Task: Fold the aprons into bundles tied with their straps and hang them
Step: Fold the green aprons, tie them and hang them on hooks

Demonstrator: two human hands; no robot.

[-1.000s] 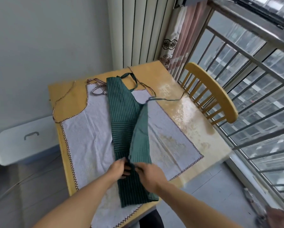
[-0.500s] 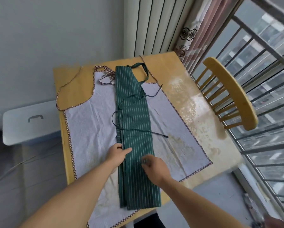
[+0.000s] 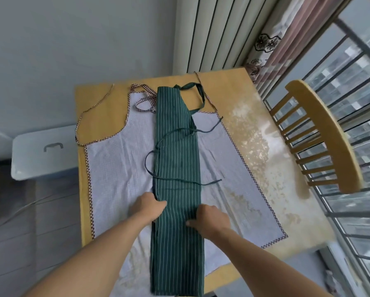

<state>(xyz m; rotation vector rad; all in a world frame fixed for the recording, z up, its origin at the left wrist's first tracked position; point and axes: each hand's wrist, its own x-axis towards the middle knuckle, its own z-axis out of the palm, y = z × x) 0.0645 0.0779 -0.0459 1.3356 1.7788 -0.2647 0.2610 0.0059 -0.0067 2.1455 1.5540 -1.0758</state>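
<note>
Lying lengthwise down the middle of the wooden table [image 3: 276,159], a green striped apron [image 3: 177,168] is seen folded into a long narrow strip, its near end reaching the table's front edge. It is spread on top of a pale apron [image 3: 115,168] with checked trim, which is laid flat and open beneath it. The strip is met at its left edge by the left hand [image 3: 147,205], whose thumb lies on the green cloth; whether the cloth is pinched cannot be told. The right edge is met by the right hand [image 3: 210,217], its fingers curled at the fold and its thumb laid across the stripes, so the cloth appears to be gripped there. Beyond the hands, thin green waist straps [image 3: 186,181] are draped loosely across the strip and out onto the pale apron on both sides. At the far end, the green neck loop [image 3: 198,95] is turned to the right, and the checked neck strap [image 3: 144,99] of the pale apron is bunched just beside it on the left.

A white lidded bin [image 3: 44,151] with a handle on its lid is placed to the left of the table; its contents are hidden. A wooden chair [image 3: 327,133] is set at the right, before a barred window. A ribbed radiator [image 3: 214,33] is fixed to the far wall.
</note>
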